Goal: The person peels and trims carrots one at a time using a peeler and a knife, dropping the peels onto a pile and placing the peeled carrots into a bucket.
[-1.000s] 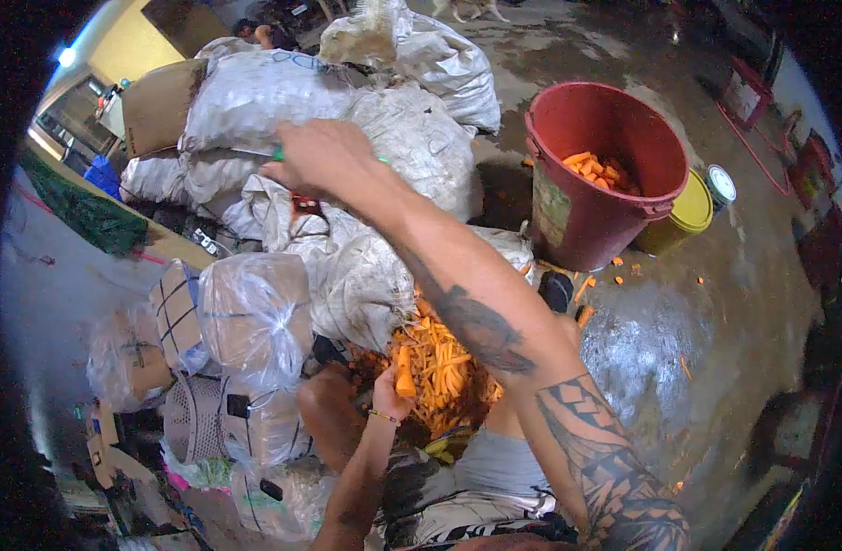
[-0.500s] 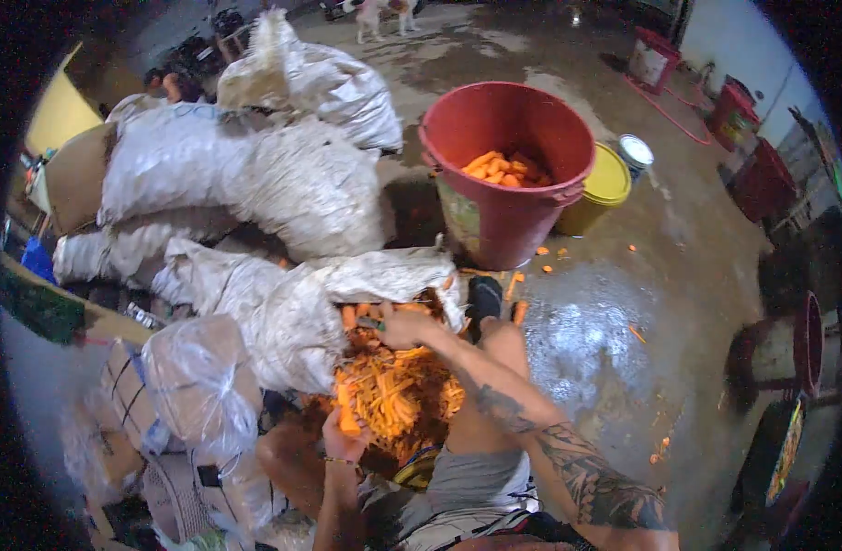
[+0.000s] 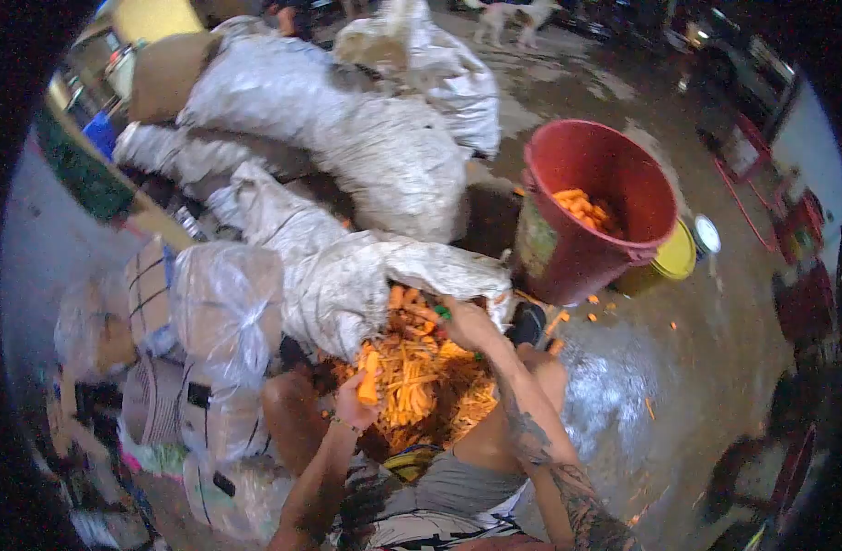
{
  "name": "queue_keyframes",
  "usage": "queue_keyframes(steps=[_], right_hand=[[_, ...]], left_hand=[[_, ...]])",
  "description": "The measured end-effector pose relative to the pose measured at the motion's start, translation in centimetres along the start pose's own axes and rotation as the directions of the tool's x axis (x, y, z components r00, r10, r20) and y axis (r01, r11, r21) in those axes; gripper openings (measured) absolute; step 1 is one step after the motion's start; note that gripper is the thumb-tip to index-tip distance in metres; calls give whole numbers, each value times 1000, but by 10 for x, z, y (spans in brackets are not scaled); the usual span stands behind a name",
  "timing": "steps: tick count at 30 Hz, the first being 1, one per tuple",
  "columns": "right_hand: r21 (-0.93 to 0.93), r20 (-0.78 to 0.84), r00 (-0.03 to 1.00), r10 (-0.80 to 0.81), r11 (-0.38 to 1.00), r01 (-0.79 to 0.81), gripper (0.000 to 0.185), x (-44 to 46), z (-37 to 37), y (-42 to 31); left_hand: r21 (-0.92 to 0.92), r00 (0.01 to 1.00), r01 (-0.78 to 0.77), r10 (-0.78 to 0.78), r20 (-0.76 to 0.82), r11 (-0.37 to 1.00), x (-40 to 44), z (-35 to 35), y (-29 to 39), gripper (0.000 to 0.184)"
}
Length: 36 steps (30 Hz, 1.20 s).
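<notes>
Left hand (image 3: 355, 401) is clamping around a thick peeled carrot (image 3: 368, 372), holding it nearly upright at the left edge of the heap of orange strips (image 3: 419, 381). Right hand (image 3: 469, 323) is reaching to the mouth of the open white sack (image 3: 333, 275), fingers curling on a small green object (image 3: 442, 313); the hand is hiding most of it. Whole carrots (image 3: 404, 298) are showing inside the sack mouth, just beyond the strips. The heap is lying between the person's bent legs, with something yellow (image 3: 412, 464) showing at its near edge. Red bucket (image 3: 538, 241) is standing to the right of the sack, holding orange pieces (image 3: 586, 211); a yellow lid (image 3: 676, 253) and a white lid (image 3: 706, 235) are showing just beyond it. Orange scraps are lying on the wet floor (image 3: 614, 376). Plastic-wrapped boxes (image 3: 226, 298) are sitting left of the sack; more full sacks (image 3: 393, 165) are lying behind it. A dog (image 3: 513, 20) is standing at the far end.
</notes>
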State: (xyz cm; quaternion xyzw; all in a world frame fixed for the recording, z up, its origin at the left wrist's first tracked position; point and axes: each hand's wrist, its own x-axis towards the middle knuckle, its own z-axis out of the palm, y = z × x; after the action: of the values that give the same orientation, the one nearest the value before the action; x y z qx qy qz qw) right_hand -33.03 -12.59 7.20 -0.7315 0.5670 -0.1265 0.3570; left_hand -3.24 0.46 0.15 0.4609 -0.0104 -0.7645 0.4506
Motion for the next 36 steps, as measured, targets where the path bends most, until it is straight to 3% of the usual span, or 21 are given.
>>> queue_keyframes(steps=[3,5,7,10,13,16,19,21,22,25,26,27,28,36], right_hand=[[10,-99,991,-94,995,95,65,5,-7,13],[-1,-212,976,54,998,-56,65,-4,-43,2],[278,-423,896,136,961,-15,67,1,-79,16],[237,-762,644,75,957,169,70,1,-152,34],[191,-921,384,64,934,302,70,-11,-225,32],[409,-874,406,267,856,317,58,-32,-251,1],[172,-918,392,63,954,247,52,-17,-221,0],[271,-722,676,149,959,78,49,-24,-183,-24],[186,-756,655,13,963,196,47,-9,-149,-10],[227,-513,855,79,973,46,46,5,-60,-1],[142,-555,830,-58,976,164,41,10,-30,6],[99,-407,914,2,994,42,41,4,-17,-3],[94,-324,945,-39,993,73,41,1,-10,-11],[-43,-134,989,-66,997,60,38,-15,0,-45]], left_hand=[[-38,1000,12,-13,-13,999,-6,5,0,42],[-57,1000,8,-9,-19,998,-4,1,0,41],[-115,1000,20,-21,-13,993,-6,-2,1,42],[-108,998,-1,-7,-65,994,14,-31,0,42],[-112,1000,5,-7,-15,994,-4,-15,0,41],[-106,999,27,-30,-31,994,-11,-2,-1,41],[-64,1000,24,-23,18,998,-8,-2,-7,39],[-97,996,56,-49,70,994,-6,-3,-9,37],[-113,994,72,-62,93,991,-6,-2,-10,36],[-103,1000,13,-11,21,995,-8,6,-7,34],[-93,1000,-1,2,11,996,-8,4,-4,31],[-84,1000,-15,15,1,996,-7,1,-2,29],[-77,1000,-28,27,-12,997,-9,-4,0,27],[-60,998,-45,48,49,997,-4,-24,3,18]])
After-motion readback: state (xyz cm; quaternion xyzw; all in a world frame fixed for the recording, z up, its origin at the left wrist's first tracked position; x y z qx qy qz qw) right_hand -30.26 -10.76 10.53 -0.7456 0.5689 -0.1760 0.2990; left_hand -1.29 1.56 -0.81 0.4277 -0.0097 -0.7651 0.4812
